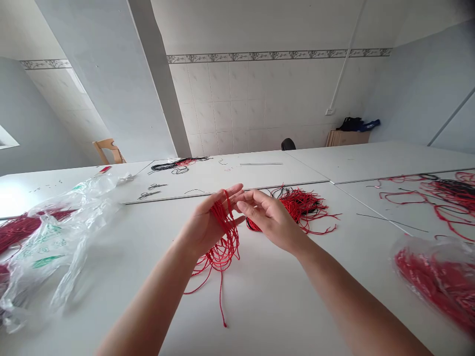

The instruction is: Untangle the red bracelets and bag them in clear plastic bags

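Over the palm of my left hand point(202, 225) hangs a looped bundle of red cords point(224, 247), held by the thumb and partly curled fingers. Its loops droop below the hand, and one loose end with a small knot dangles lowest. My right hand point(269, 217) is close beside it, thumb and fingers bent toward each other near the left fingertips. Whether a cord lies between the right fingers is too small to make out. Just behind my right hand, a pile of red and black cords point(302, 205) lies on the white table point(282, 296).
A clear plastic bag point(63, 247) with dark red cords lies at left; another bag of red cords point(438, 282) is at right. Scissors point(150, 194), black cords point(166, 166) and a thin strip point(261, 163) lie farther back. More red and black cords point(454, 193) spread at far right.
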The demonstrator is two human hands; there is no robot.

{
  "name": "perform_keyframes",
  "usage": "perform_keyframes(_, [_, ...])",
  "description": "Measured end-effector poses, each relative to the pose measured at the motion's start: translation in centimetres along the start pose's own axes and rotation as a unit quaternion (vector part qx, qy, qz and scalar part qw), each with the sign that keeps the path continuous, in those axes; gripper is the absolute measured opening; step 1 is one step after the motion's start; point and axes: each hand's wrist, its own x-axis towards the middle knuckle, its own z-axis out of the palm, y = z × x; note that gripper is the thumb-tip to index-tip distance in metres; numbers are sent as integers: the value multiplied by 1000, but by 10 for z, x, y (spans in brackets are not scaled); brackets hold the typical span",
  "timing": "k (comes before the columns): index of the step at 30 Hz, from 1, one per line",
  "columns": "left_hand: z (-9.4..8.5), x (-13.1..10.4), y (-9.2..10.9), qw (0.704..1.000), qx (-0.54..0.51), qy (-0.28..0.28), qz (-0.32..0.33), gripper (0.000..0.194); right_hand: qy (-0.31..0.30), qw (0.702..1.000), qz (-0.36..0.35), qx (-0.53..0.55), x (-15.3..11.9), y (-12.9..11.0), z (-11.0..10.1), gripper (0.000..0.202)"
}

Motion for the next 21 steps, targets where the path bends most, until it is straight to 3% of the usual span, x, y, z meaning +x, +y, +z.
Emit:
perform_keyframes(6, [-3,0,0,996,19,-80,-30,34,-37,995,39,80,4,5,7,31])
perform_keyframes(10, [-4,1,0,993,29,-107,-30,34,-41,991,62,108,5,5,3,29])
perform_keyframes(17, [-7,2,4,993,25,-115,-22,44,106,960,19,258,7,-5,-24,29])
perform_keyframes(21, [-6,1,8,994,23,-103,-16,45,161,972,10,172,3,-13,-35,49])
